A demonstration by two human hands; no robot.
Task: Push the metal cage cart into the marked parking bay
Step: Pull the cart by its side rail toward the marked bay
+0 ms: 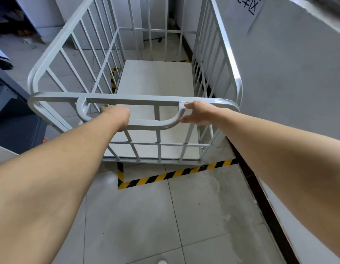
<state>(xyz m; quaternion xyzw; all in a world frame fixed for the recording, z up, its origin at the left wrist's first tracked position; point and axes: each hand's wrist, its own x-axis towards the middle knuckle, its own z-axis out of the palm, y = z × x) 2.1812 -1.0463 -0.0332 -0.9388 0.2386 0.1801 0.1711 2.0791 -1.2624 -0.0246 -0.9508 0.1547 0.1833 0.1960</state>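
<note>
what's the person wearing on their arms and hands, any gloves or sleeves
Nothing shows: the left hand and right hand are bare, no gloves. Both forearms are bare up to the frame edge, with no sleeve, watch or bracelet in view.

Glossy grey-painted metal cage cart (157,101) on smooth, slightly shiny tiled floor (146,216).

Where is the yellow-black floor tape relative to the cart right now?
In the head view, low and centre, the yellow-black floor tape lies just behind the near end of the metal cage cart, running right to the wall.
</note>
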